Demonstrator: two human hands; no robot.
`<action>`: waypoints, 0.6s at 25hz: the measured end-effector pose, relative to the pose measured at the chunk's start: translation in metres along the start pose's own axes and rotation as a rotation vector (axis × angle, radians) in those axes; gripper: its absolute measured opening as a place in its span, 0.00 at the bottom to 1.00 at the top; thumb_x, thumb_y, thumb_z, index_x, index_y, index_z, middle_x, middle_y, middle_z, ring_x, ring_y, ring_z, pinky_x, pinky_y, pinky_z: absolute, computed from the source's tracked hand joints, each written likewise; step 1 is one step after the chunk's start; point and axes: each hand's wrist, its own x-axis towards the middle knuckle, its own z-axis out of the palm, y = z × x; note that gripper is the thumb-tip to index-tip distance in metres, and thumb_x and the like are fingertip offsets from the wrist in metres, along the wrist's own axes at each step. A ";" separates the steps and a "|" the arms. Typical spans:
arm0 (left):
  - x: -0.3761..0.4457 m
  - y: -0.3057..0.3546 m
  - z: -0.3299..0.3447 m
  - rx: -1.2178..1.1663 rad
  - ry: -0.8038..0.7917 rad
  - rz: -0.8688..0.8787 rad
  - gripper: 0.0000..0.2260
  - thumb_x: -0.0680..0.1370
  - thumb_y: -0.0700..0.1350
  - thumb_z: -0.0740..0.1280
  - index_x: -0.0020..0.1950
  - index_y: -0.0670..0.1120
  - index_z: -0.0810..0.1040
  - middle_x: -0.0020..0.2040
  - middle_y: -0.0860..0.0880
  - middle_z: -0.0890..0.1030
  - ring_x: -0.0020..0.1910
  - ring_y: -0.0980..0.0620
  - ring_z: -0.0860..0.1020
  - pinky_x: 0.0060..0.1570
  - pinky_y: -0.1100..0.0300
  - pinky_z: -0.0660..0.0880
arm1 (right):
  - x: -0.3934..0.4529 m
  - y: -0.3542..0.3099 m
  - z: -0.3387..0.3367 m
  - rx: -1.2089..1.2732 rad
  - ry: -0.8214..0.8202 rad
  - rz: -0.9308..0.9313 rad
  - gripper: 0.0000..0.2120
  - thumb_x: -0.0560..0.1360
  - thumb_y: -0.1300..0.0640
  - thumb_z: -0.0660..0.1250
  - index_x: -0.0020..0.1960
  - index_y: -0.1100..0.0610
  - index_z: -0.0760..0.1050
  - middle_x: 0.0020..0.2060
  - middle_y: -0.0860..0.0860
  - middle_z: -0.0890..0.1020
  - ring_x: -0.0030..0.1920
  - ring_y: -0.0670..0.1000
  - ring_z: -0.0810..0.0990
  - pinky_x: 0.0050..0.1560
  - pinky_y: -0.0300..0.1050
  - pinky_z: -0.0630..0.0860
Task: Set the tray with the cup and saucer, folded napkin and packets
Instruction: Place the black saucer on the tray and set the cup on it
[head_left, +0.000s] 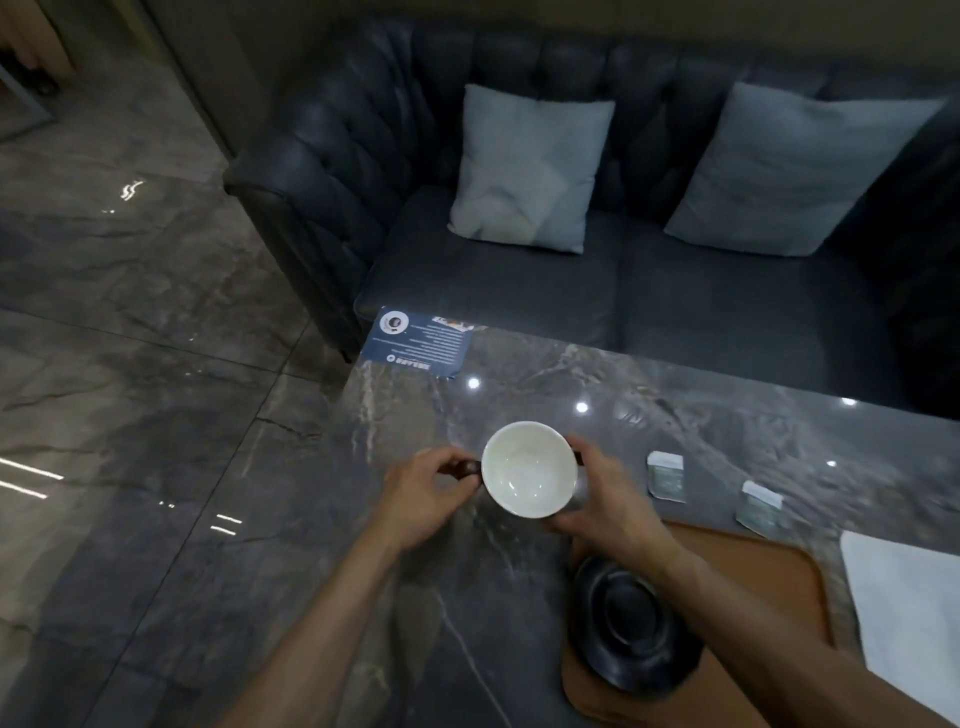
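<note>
A cup (529, 469), white inside and dark outside, is held over the grey marble table, left of the tray. My left hand (426, 493) pinches its dark handle on the left side. My right hand (608, 499) cups its right wall. The brown tray (769, 571) lies at the near right, and a black saucer (628, 623) rests on its left part. Two small packets (666, 475) (759, 508) lie on the table beyond the tray. A white napkin (909, 613) lies flat at the right edge, partly cut off.
A blue printed card (421, 343) lies at the table's far left corner. Beyond the marble table (467, 597) stands a dark tufted sofa (623, 291) with two pale cushions. Glossy stone floor (130, 364) spreads to the left of the table.
</note>
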 end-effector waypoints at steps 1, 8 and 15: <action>-0.009 0.009 0.010 0.013 0.000 0.023 0.07 0.72 0.45 0.73 0.48 0.55 0.82 0.45 0.57 0.83 0.47 0.59 0.81 0.56 0.52 0.77 | -0.016 0.005 -0.008 0.004 0.012 -0.001 0.40 0.58 0.41 0.78 0.66 0.39 0.65 0.61 0.40 0.77 0.61 0.47 0.76 0.58 0.49 0.76; -0.059 0.044 0.084 0.072 -0.101 0.065 0.13 0.71 0.53 0.68 0.52 0.52 0.83 0.47 0.53 0.83 0.49 0.54 0.81 0.56 0.46 0.76 | -0.108 0.052 -0.044 -0.048 0.039 0.080 0.43 0.57 0.39 0.76 0.68 0.34 0.61 0.56 0.30 0.71 0.62 0.46 0.69 0.56 0.46 0.73; -0.082 0.044 0.134 0.165 -0.210 0.006 0.12 0.73 0.54 0.68 0.54 0.54 0.81 0.50 0.53 0.82 0.52 0.52 0.80 0.59 0.45 0.73 | -0.158 0.096 -0.031 -0.136 0.085 0.219 0.43 0.54 0.37 0.75 0.66 0.45 0.67 0.59 0.45 0.78 0.63 0.50 0.68 0.53 0.46 0.70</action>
